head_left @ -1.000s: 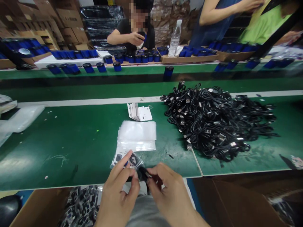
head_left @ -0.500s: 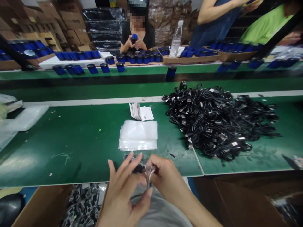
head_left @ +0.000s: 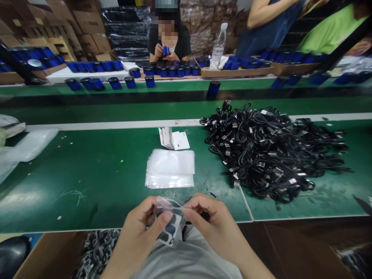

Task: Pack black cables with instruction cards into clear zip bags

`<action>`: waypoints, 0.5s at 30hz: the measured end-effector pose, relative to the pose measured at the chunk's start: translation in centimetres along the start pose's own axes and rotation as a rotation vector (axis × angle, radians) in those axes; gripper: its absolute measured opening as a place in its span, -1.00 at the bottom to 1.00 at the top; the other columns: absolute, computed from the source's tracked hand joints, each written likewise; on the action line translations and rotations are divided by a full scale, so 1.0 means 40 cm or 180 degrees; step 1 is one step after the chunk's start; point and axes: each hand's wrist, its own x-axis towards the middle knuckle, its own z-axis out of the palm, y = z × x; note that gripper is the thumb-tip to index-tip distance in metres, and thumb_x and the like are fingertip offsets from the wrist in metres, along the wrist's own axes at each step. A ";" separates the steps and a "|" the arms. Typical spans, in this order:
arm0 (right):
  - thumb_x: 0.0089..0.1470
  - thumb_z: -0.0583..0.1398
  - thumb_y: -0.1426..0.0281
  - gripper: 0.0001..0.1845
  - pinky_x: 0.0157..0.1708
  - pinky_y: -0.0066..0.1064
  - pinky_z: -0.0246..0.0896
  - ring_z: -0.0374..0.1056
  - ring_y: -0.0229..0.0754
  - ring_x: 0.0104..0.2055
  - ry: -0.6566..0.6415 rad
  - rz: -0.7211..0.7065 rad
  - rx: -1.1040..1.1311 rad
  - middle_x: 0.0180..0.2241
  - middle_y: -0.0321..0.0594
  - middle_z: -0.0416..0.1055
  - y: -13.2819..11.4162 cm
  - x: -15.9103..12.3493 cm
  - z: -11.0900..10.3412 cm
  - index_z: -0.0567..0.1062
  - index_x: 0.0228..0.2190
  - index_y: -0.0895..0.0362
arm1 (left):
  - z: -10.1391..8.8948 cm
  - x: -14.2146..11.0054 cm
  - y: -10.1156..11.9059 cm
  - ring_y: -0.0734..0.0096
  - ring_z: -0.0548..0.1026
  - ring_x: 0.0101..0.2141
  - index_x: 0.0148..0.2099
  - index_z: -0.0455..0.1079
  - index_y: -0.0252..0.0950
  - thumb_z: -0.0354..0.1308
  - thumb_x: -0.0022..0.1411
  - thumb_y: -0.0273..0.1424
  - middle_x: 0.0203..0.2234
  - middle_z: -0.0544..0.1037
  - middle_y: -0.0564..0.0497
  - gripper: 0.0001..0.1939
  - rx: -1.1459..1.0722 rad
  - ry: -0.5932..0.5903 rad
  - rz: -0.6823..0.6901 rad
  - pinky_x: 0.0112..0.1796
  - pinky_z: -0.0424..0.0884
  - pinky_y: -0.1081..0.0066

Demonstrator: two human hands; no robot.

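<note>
Close to my body, a small clear plastic bag (head_left: 176,229) is held between both hands, just below the table's near edge. Inside it show a white-and-dark printed piece and something dark that I cannot make out fully. My left hand (head_left: 138,226) grips the bag's left side, thumb over its front. My right hand (head_left: 213,221) pinches the upper right corner by the bag's mouth. Beyond the hands lies a stack of flat clear bags (head_left: 171,166), with a fanned stack of small white leaflets (head_left: 174,138) behind it.
A large heap of black USB cables (head_left: 261,151) covers the right of the green table (head_left: 95,174). Blue-and-black jars (head_left: 114,83) line the far side, where a person (head_left: 184,44) handles one. Below the table stands a cardboard box (head_left: 58,255) of packed bags.
My left hand has gone from spread fingers to gripping the bag's left side. The bag has turned so its printed contents face me. My right hand still pinches it, slightly farther right.
</note>
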 end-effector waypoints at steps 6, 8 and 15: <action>0.12 0.14 0.39 -0.77 -0.46 -0.46 0.09 0.22 -0.27 -0.46 -0.0062 -0.0179 0.0028 -0.53 -0.31 0.29 -0.009 0.007 -0.015 0.43 -0.56 0.15 | -0.015 0.014 0.002 0.48 0.39 -0.48 -0.41 0.42 -0.23 0.09 0.21 -0.24 -0.53 0.43 0.12 -0.77 -0.0096 0.0074 0.0164 -0.44 0.31 0.55; 0.10 0.13 0.42 -0.77 -0.47 -0.46 0.08 0.21 -0.28 -0.48 -0.0033 -0.0282 0.0010 -0.54 -0.31 0.28 -0.010 0.007 -0.017 0.40 -0.58 0.15 | -0.021 0.020 -0.009 0.47 0.38 -0.49 -0.42 0.41 -0.24 0.07 0.23 -0.28 -0.53 0.42 0.11 -0.77 0.0268 -0.0034 0.0390 -0.46 0.30 0.55; 0.11 0.13 0.45 -0.83 -0.44 -0.47 0.13 0.24 -0.27 -0.46 -0.0017 -0.0316 -0.0260 -0.51 -0.30 0.33 -0.006 0.015 -0.014 0.45 -0.49 0.15 | -0.020 0.022 -0.024 0.51 0.38 -0.50 -0.41 0.35 -0.23 0.01 0.27 -0.40 -0.53 0.40 0.12 -0.80 0.0964 0.0208 0.1100 -0.46 0.30 0.59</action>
